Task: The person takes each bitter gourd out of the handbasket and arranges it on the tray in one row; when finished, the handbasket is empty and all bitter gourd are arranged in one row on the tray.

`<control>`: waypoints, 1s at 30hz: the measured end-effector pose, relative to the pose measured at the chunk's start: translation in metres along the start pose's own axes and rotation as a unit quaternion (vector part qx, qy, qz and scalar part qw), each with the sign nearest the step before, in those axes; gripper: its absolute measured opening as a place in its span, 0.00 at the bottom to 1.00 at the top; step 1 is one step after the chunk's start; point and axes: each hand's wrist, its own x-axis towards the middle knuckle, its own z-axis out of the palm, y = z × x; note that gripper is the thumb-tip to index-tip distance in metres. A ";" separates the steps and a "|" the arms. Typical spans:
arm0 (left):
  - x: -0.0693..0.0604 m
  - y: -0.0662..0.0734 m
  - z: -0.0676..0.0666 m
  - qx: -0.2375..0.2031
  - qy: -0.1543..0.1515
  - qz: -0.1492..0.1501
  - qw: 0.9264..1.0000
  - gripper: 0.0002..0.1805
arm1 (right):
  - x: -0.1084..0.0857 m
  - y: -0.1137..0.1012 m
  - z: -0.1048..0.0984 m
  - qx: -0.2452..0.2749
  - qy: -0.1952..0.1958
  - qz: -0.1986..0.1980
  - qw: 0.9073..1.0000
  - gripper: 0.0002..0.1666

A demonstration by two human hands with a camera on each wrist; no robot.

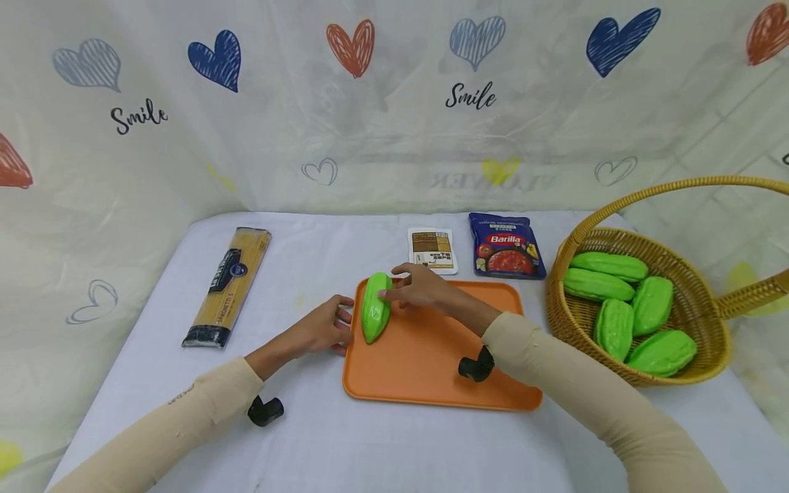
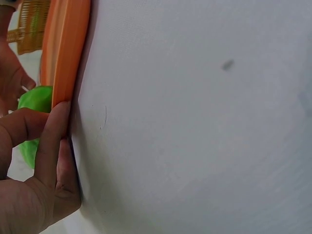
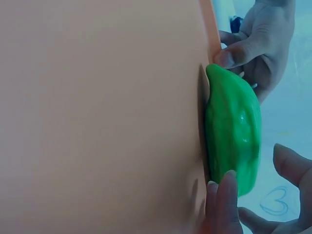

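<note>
A glossy green bitter gourd [image 1: 376, 308], its skin bumpy, lies lengthwise along the left side of an orange tray [image 1: 419, 370]. My left hand [image 1: 323, 327] is at the tray's left rim; the left wrist view shows thumb and fingers pinching that rim [image 2: 68, 63]. Over the tray, my right hand [image 1: 422, 286] is beside the gourd's far end. In the right wrist view its fingertips [image 3: 226, 190] overlap the end of the gourd [image 3: 236, 126], while the thumb [image 3: 290, 163] stands apart from it. Whether those fingertips touch the gourd is hard to tell.
To the right, a wicker basket [image 1: 557, 322] with a tall handle holds several more green gourds [image 1: 653, 305]. A spaghetti pack [image 1: 228, 287] lies at the left. Behind the tray lie a small white-and-brown packet [image 1: 433, 250] and a blue Barilla pouch [image 1: 507, 245].
</note>
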 end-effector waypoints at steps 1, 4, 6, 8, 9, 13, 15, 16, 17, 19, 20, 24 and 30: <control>0.000 0.000 0.000 0.000 0.000 0.000 1.000 0.39 | -0.001 0.000 -0.001 0.004 0.000 -0.001 1.000 0.45; 0.000 0.001 0.000 0.000 0.003 -0.002 1.000 0.39 | -0.006 0.000 -0.008 0.002 0.000 -0.009 1.000 0.44; 0.000 0.000 0.000 0.000 0.003 -0.003 1.000 0.39 | -0.010 0.001 -0.013 -0.004 -0.005 -0.015 1.000 0.43; 0.000 0.000 0.000 -0.002 0.002 -0.003 1.000 0.40 | -0.015 0.002 -0.018 -0.020 -0.010 -0.020 1.000 0.43; 0.000 0.000 0.000 -0.003 0.002 -0.002 1.000 0.40 | -0.018 0.002 -0.021 -0.025 -0.013 -0.021 0.999 0.43; 0.000 0.000 0.000 -0.003 -0.001 0.001 1.000 0.40 | -0.033 0.004 -0.031 -0.037 -0.032 -0.037 0.998 0.43; 0.000 0.000 0.000 -0.003 -0.002 0.002 1.000 0.40 | -0.042 0.004 -0.035 -0.032 -0.043 -0.048 0.997 0.42; 0.000 0.000 -0.001 -0.002 -0.002 0.002 1.000 0.40 | -0.046 0.004 -0.038 -0.031 -0.050 -0.055 0.997 0.42; 0.000 0.000 -0.001 -0.002 -0.003 0.001 1.000 0.40 | -0.050 0.004 -0.040 -0.031 -0.056 -0.058 0.996 0.42; 0.001 -0.001 -0.001 -0.005 -0.003 0.002 1.000 0.40 | -0.058 0.004 -0.045 -0.037 -0.063 -0.061 0.995 0.42; 0.001 0.000 -0.001 -0.006 -0.004 0.002 1.000 0.40 | -0.062 0.004 -0.047 -0.040 -0.066 -0.061 0.995 0.42; 0.001 -0.001 -0.001 -0.009 -0.003 0.003 1.000 0.40 | -0.077 0.006 -0.055 -0.063 -0.074 -0.057 0.994 0.44; 0.003 -0.003 -0.001 -0.012 0.002 -0.001 1.000 0.39 | -0.101 0.014 -0.068 -0.103 -0.085 -0.079 0.988 0.40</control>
